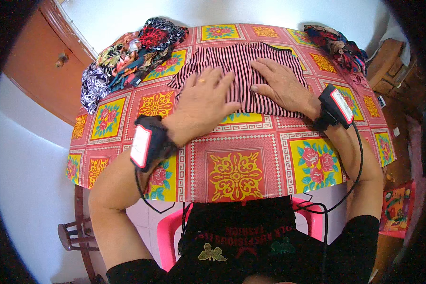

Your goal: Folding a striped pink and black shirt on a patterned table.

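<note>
A pink and black striped garment (227,56) lies spread over the patterned tablecloth (234,142) in front of me. My left hand (206,99) rests palm down across its left part, fingers apart and a little blurred; a ring shows on one finger. On the right part of the cloth, my right hand (280,83) lies flat with its fingers spread. Neither hand grips anything. Both wrists carry black straps with a white-faced device, and cables run down from them. The garment's dark neckline edge (277,49) points towards the far right.
Crumpled printed clothes (127,60) are heaped at the table's far left. A second bundle of dark patterned cloth (337,49) lies at the far right. A wooden door (49,64) stands left, wooden furniture (387,67) right. A pink plastic chair (167,234) and a wooden stool (71,236) are below.
</note>
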